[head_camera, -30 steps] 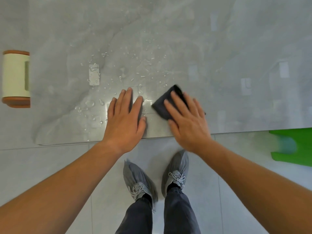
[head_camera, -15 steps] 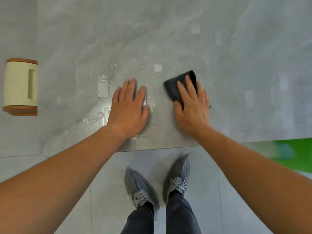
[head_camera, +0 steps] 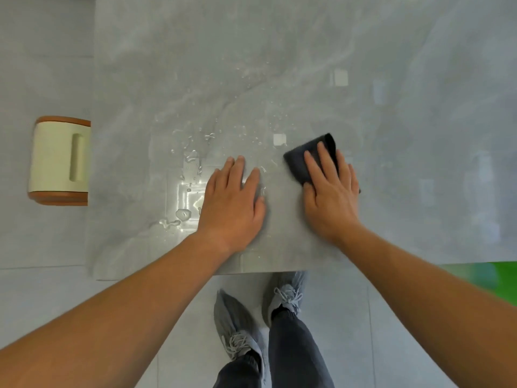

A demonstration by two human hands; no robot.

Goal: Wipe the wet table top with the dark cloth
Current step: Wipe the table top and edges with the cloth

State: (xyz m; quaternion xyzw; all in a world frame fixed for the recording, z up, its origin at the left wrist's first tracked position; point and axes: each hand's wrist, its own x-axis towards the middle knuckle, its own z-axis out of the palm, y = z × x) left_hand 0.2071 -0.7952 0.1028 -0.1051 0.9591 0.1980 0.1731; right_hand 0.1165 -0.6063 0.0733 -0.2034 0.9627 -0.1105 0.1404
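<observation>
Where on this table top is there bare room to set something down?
The stretch of table top right of the right hand and dark cloth, out to the frame edge, lies bare, as does the far strip beyond the water drops. It is crowded around the left hand, with puddles on its left and droplets ahead.

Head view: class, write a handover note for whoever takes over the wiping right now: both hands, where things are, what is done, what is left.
Left hand: flat on the table top, holding nothing.
Right hand: straight fingers pressing the dark cloth onto the table.
Done: no drops visible right of the cloth.
To do: water drops and a puddle lie left of and beyond the left hand; wipe there.
</observation>
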